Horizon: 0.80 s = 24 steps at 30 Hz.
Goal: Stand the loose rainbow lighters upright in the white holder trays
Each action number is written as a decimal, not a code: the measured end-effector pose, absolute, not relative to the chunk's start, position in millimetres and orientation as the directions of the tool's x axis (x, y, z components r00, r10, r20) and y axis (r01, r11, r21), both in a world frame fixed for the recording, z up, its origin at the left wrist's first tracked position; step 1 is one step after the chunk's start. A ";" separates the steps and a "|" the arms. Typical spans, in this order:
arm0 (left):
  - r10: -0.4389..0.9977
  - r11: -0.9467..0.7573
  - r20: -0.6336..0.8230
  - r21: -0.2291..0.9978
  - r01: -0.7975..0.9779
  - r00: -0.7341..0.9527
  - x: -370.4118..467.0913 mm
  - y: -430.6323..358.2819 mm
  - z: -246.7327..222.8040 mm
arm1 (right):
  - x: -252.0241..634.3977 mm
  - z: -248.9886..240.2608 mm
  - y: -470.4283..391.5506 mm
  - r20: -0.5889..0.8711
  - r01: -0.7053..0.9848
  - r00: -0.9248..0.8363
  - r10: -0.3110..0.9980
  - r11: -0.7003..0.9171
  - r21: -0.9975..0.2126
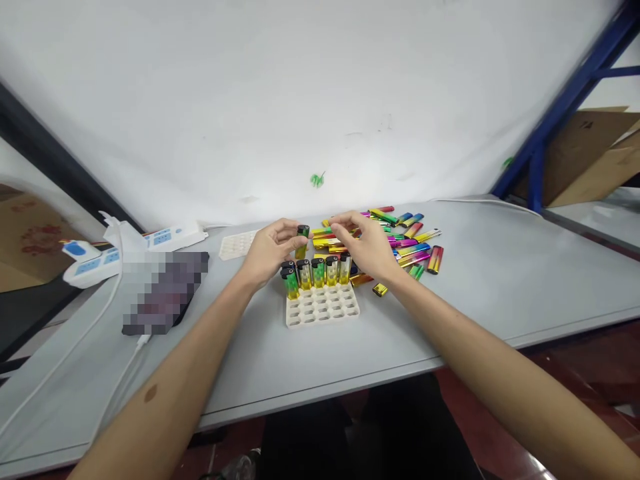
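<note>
My left hand pinches a lighter with a black top and a yellow-green body, upright above the back of a cream slotted tray. Several lighters with black tops, such as a green and yellow one, stand in the tray's rear slots. The front slots are bare. To the right of the held lighter, my right hand hovers over a pile of shiny coloured lighter sleeves. Its thumb and forefinger are curved and look apart, with nothing visible held between them. Part of the pile is hidden behind this hand.
A second slotted tray lies behind my left hand. On the left are a white power strip, a pixelated phone-like device and white cables. A white wall closes the back; a blue frame stands right.
</note>
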<state>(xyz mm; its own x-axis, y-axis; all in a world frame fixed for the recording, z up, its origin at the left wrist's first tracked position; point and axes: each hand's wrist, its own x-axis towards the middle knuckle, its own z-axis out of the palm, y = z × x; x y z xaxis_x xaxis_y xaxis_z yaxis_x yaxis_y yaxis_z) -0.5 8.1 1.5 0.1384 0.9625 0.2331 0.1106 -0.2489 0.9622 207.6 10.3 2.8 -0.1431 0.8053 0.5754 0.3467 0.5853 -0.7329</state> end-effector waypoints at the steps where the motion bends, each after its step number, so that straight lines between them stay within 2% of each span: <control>1: 0.961 -0.255 0.240 0.960 0.112 0.136 0.3 6.7 2.5 | 208.3 1.8 12.1 0.530 0.300 -0.168 0.831 0.556 -0.775; 4: 0.954 -0.270 0.248 0.955 0.124 0.167 2.3 2.9 4.9 | 208.5 -0.5 15.1 0.431 0.165 -0.254 0.866 0.478 -0.863; 9: 0.939 -0.254 0.210 0.957 0.138 0.274 1.4 4.2 3.3 | 207.1 -3.5 18.1 0.319 -0.035 -0.394 0.862 0.333 -0.942; 18: 0.925 -0.246 0.176 0.953 0.176 0.338 -2.6 6.0 -0.4 | 206.5 -7.4 22.8 0.263 -0.073 -0.411 0.873 0.256 -0.964; 24: 0.926 -0.224 0.162 0.963 0.151 0.340 -1.8 6.4 -3.3 | 203.7 -8.0 23.5 0.309 -0.044 -0.399 0.863 0.319 -0.947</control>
<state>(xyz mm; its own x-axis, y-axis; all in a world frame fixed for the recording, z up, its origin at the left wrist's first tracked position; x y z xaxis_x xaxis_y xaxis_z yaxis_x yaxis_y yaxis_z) -1.8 6.4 -3.3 0.3403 0.9263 0.1619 0.1507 -0.2237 0.9630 203.7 23.5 -8.0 -0.3994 0.8631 0.3090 -0.0443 0.3186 -0.9469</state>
